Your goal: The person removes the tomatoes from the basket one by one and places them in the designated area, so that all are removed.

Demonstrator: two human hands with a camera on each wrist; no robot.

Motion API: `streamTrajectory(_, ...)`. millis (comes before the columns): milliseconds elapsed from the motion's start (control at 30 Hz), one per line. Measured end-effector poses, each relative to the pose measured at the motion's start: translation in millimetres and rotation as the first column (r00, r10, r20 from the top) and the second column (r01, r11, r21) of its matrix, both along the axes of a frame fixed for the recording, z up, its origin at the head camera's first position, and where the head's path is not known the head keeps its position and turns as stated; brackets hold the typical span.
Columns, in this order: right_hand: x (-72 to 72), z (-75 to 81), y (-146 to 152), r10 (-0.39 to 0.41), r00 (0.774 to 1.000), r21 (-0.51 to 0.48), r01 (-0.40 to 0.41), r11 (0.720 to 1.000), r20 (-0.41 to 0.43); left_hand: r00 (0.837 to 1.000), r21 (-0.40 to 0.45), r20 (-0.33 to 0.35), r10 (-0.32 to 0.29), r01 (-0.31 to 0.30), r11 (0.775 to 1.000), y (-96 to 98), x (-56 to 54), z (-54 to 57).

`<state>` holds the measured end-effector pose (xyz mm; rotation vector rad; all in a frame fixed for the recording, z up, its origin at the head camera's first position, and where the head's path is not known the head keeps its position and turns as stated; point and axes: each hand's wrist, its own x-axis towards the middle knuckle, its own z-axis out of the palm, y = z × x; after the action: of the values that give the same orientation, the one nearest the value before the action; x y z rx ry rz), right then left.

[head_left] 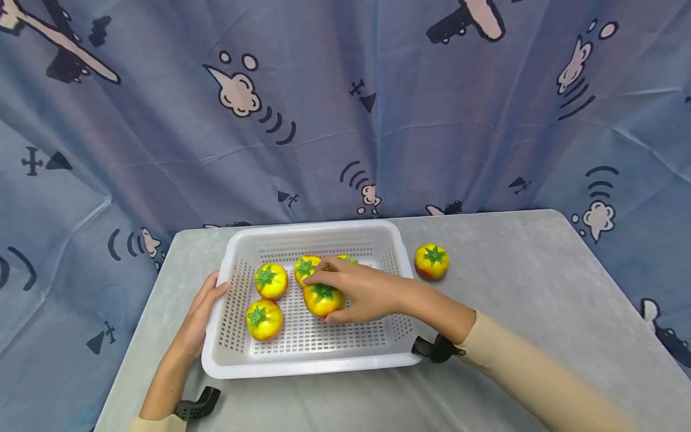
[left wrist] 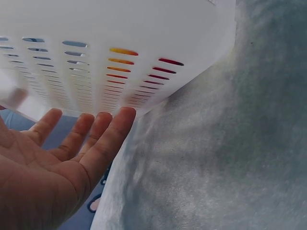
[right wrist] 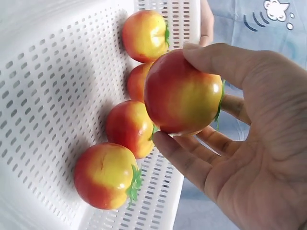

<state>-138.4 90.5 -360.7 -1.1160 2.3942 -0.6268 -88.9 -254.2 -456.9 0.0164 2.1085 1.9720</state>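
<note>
A white perforated plastic basket (head_left: 313, 366) sits on the table with several yellow-and-red toy tomatoes in it, each topped by a green star-shaped calyx. My right hand (head_left: 368, 292) holds one tomato (right wrist: 181, 93) between thumb and fingers, above the basket floor. Two tomatoes stand at the basket's left, a rear one (head_left: 271, 281) and a front one (head_left: 264, 320). Behind the held one are another tomato (head_left: 305, 267) and one partly hidden by my hand. My left hand (head_left: 195, 319) touches the basket's left side, its fingers (left wrist: 103, 143) fairly straight against the outer wall.
One more tomato (head_left: 432, 261) stands on the grey table (head_left: 518, 270), just right of the basket. A blue patterned curtain (head_left: 324, 120) hangs behind the table's back edge. Each wrist carries a black device, one near the basket's front right corner.
</note>
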Motion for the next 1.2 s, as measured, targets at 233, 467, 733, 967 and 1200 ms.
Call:
streamTrajectory(233,1.4,9.4,10.0,-0.041,0.999,-0.035,0.041,0.999,-0.015,1.000,0.003,-0.001,-0.004,0.004,1.000,0.4,-1.7,0.4)
streamTrajectory(467,1.9,13.5,22.2,-0.080,0.997,-0.058,0.078,0.995,-0.020,1.000,-0.003,0.021,0.004,-0.004,1.000,1.6,-1.9,-0.3)
streamTrajectory(733,5.1,12.7,38.2,-0.096,0.994,-0.108,0.089,0.990,-0.060,1.000,-0.010,0.018,0.011,-0.010,1.000,1.6,-1.2,-0.2)
streamTrajectory(967,7.4,13.7,49.5,-0.165,0.985,-0.135,0.157,0.978,-0.054,1.000,-0.012,0.025,0.010,-0.010,1.000,1.0,0.0,-0.5)
streamTrajectory(1200,9.5,15.4,63.1,-0.247,0.966,-0.190,0.229,0.955,-0.077,1.000,-0.010,0.014,0.007,-0.007,1.000,-0.3,-0.5,-0.3)
